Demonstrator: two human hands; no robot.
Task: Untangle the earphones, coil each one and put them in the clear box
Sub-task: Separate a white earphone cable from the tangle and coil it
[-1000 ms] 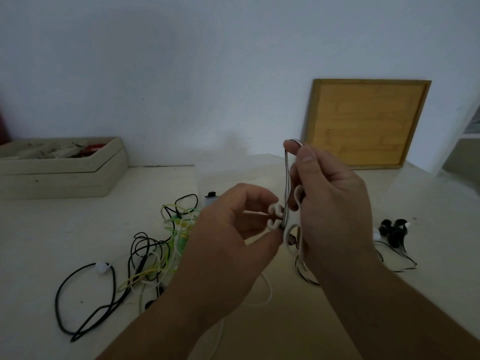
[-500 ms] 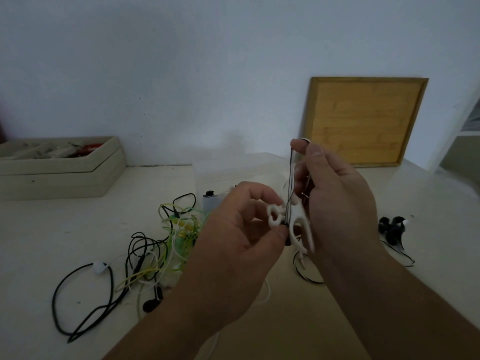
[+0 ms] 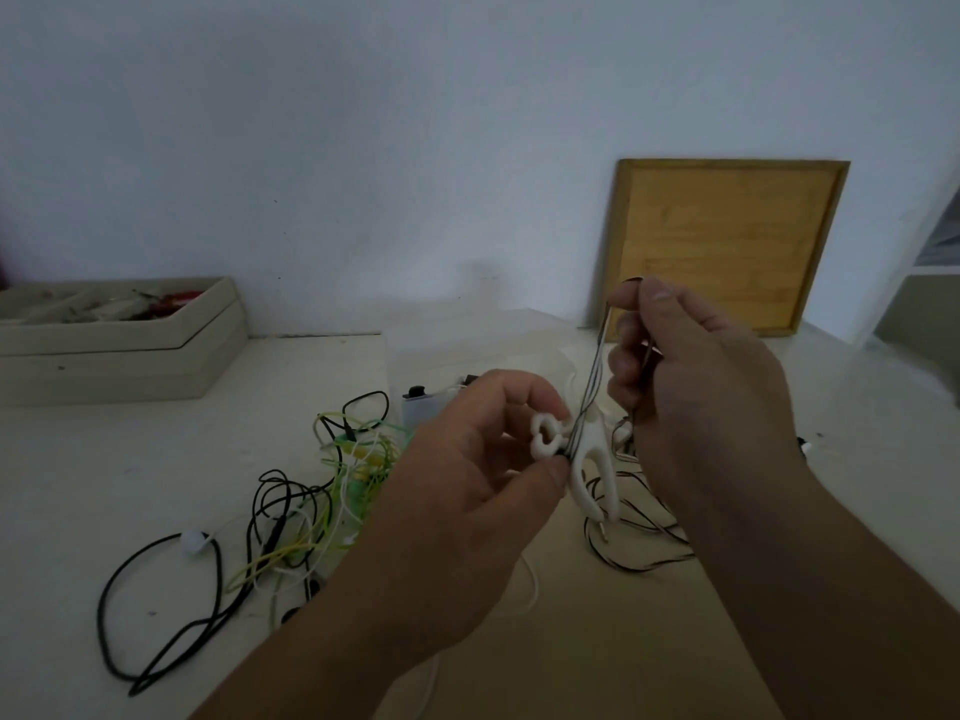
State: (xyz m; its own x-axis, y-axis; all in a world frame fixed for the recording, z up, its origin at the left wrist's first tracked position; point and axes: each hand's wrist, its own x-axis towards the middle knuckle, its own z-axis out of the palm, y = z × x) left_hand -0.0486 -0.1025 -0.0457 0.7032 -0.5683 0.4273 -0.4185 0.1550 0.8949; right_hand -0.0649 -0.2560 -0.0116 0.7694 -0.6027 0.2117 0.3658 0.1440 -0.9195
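My left hand (image 3: 462, 491) pinches a white, forked cable winder (image 3: 589, 459) where a black-and-white striped earphone cord (image 3: 592, 376) crosses it. My right hand (image 3: 691, 402) holds the upper loop of that cord between thumb and forefinger above the winder. The rest of the striped cord (image 3: 639, 537) trails onto the table below. A tangle of black, green, yellow and white earphones (image 3: 311, 501) lies on the table to the left. The clear box (image 3: 431, 407) stands behind my left hand, mostly hidden.
A beige tray (image 3: 119, 350) with small items sits at the back left. A wooden board (image 3: 727, 241) leans on the wall at the back right. A white shelf unit (image 3: 930, 272) stands at the far right edge.
My right hand has shifted slightly right and drawn the cord loop taut above the winder. The winder's forked legs now hang clear below my left thumb. The black earbuds at right are hidden behind my right arm.
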